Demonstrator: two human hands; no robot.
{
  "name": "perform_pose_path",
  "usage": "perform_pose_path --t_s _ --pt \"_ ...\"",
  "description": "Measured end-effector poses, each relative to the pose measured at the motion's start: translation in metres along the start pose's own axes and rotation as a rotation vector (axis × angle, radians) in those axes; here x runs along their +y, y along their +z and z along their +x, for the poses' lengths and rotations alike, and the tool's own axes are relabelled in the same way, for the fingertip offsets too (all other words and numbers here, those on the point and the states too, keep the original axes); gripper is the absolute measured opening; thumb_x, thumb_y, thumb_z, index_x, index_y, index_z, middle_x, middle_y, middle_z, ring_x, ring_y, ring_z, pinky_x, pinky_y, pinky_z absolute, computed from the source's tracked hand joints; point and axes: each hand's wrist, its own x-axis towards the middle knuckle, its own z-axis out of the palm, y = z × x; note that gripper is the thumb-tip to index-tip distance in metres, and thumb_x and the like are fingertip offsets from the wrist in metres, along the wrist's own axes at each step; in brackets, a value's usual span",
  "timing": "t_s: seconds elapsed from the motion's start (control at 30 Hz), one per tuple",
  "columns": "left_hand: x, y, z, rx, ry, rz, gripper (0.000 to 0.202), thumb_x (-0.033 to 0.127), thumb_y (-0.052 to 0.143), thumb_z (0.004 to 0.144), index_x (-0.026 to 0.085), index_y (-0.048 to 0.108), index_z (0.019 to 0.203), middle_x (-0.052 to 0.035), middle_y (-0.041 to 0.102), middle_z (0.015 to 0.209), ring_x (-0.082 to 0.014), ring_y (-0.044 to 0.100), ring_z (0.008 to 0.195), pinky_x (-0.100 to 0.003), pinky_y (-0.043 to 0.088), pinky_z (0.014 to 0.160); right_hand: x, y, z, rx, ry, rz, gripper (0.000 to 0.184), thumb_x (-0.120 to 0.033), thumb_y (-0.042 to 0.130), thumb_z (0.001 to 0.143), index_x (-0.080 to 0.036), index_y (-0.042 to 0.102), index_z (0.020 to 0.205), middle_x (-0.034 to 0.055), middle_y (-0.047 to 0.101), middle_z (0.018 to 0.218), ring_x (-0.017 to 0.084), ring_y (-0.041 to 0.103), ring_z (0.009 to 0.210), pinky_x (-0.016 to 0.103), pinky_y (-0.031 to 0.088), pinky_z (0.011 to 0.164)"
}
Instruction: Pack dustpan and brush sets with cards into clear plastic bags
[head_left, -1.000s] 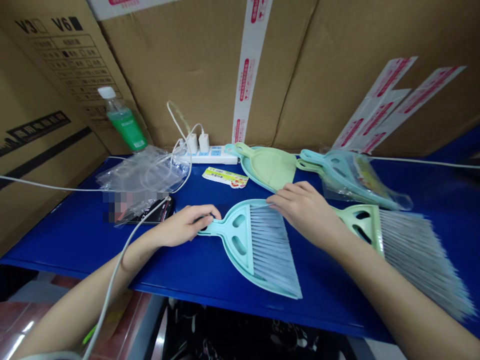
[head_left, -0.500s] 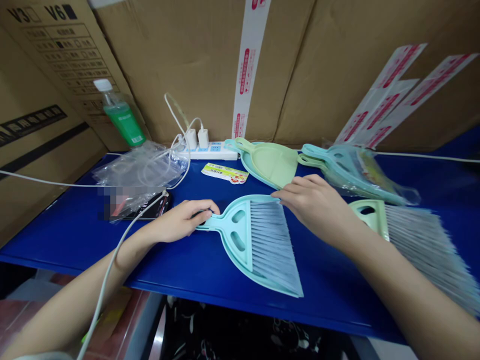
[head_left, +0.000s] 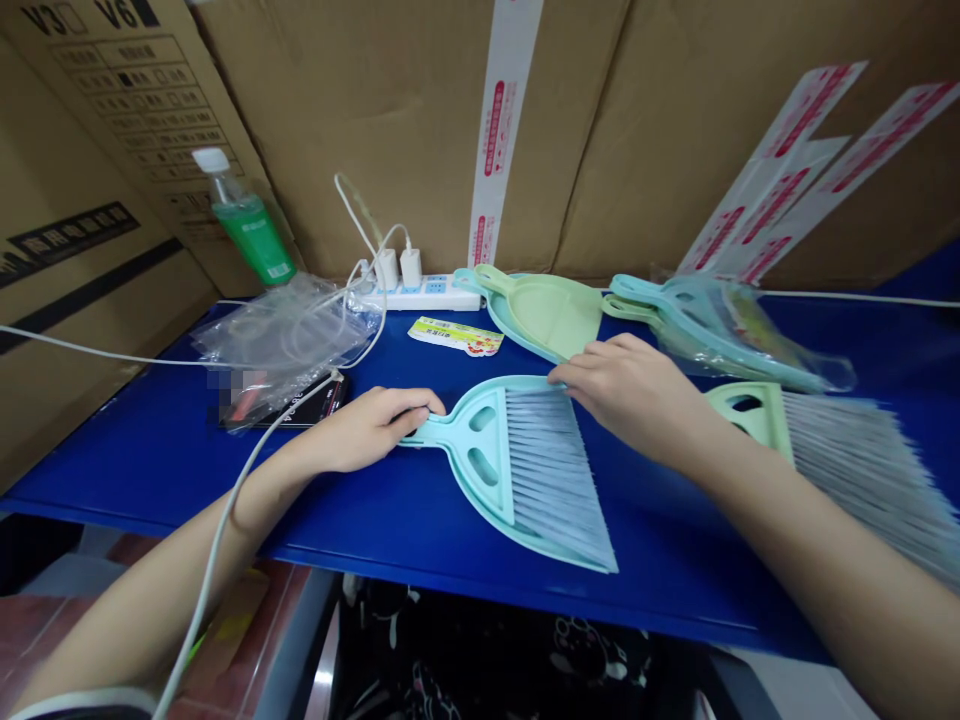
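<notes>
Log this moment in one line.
Left hand: holding blue handle | Right hand: fingertips at far edge of blue dustpan | Blue brush: atop dustpan

- Our left arm (head_left: 247,510) reaches forward, bare, from the lower left.
- Our left hand (head_left: 382,425) is curled, thumb and forefinger nearly meeting.
- Our right arm (head_left: 802,540) slants inward.
- Our right hand (head_left: 626,395) is palm-down, fingers bent, thumb hidden.

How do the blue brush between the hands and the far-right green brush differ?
The blue brush has a turquoise head, the green brush a pale green one. The blue brush lies in a dustpan; none shows under the green brush. The right forearm partly hides the green brush, not the blue brush. Both have greyish bristles.
</notes>
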Motion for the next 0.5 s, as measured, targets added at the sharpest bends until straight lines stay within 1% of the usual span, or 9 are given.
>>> perform_pose_path --t_s 0.1,0.2,0.3,0.37,0.43,0.5 --pt "0.001 0.0 -0.001 0.0 0.008 0.029 0.029 0.031 0.035 0.094 0.019 0.06 0.1 0.0057 0.048 0.065 -0.0091 0.041 0.053 -0.021 0.034 0.058 -0.002 -0.009 0.006 -0.056 0.034 -0.012 0.025 -0.005 0.047 0.082 -0.019 0.068 0.077 0.0034 0.07 0.069 0.019 0.061 0.069 0.03 0.035 0.064" --pt "0.001 0.0 -0.001 0.008 0.027 0.049 0.029 0.029 0.034 0.094 0.018 0.06 0.099 0.0066 0.045 0.062 -0.0093 0.04 0.052 -0.021 0.033 0.058 -0.005 -0.019 0.013 -0.156 0.082 -0.022 0.023 -0.004 0.051 0.079 -0.018 0.07 0.079 0.0057 0.072 0.074 0.02 0.064 0.072 0.03 0.038 0.065" --pt "0.001 0.0 -0.001 0.009 0.049 0.054 0.029 0.027 0.034 0.094 0.018 0.061 0.098 0.007 0.045 0.06 -0.0092 0.04 0.051 -0.022 0.033 0.059 -0.006 -0.028 0.02 -0.264 0.095 -0.019 0.024 -0.003 0.052 0.079 -0.017 0.071 0.082 0.0074 0.073 0.081 0.021 0.065 0.075 0.031 0.041 0.066" --pt "0.0 0.0 -0.001 0.014 0.059 0.056 0.028 0.026 0.034 0.094 0.018 0.061 0.098 0.007 0.045 0.06 -0.0091 0.039 0.051 -0.022 0.033 0.058 -0.002 -0.033 0.026 -0.354 0.103 -0.003 0.024 -0.005 0.056 0.079 -0.018 0.073 0.091 0.007 0.073 0.082 0.021 0.065 0.074 0.031 0.041 0.064" --pt "0.0 0.0 -0.001 0.016 0.067 0.054 0.028 0.026 0.034 0.094 0.018 0.061 0.098 0.007 0.046 0.061 -0.0088 0.039 0.05 -0.022 0.033 0.058 0.003 -0.038 0.034 -0.478 0.145 0.018 0.031 -0.007 0.062 0.076 -0.018 0.072 0.103 0.0051 0.072 0.077 0.021 0.064 0.071 0.03 0.04 0.059" --pt "0.0 0.0 -0.001 0.012 0.073 0.047 0.028 0.026 0.034 0.094 0.018 0.061 0.097 0.0068 0.046 0.062 -0.0087 0.039 0.05 -0.021 0.033 0.058 0.007 -0.042 0.047 -0.564 0.169 0.038 0.035 -0.008 0.065 0.075 -0.02 0.072 0.107 0.0041 0.071 0.074 0.021 0.064 0.072 0.029 0.039 0.056"
